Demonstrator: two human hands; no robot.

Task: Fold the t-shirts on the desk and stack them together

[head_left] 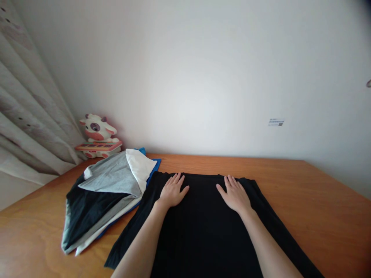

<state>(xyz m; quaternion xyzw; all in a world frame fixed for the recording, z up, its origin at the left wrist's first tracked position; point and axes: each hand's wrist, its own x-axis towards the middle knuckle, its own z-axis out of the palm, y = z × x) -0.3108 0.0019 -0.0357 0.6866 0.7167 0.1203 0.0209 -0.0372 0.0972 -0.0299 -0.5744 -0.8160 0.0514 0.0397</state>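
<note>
A black garment (205, 224) lies spread on the wooden table, its far edge running roughly parallel to the wall and its near part cut off by the bottom of the view. My left hand (173, 190) rests flat on the cloth near that far edge, left of the middle, fingers apart. On the right side of the same edge lies my right hand (235, 193), palm down with its fingers stretched out. Neither hand grips the fabric.
Left of the garment is a loose pile of grey, white, black and blue clothes (113, 177). Behind it stands a cow toy with a keyboard (98, 135), beside a patterned curtain (26, 104). The wooden table (290, 185) meets a white wall bearing a small label (276, 122).
</note>
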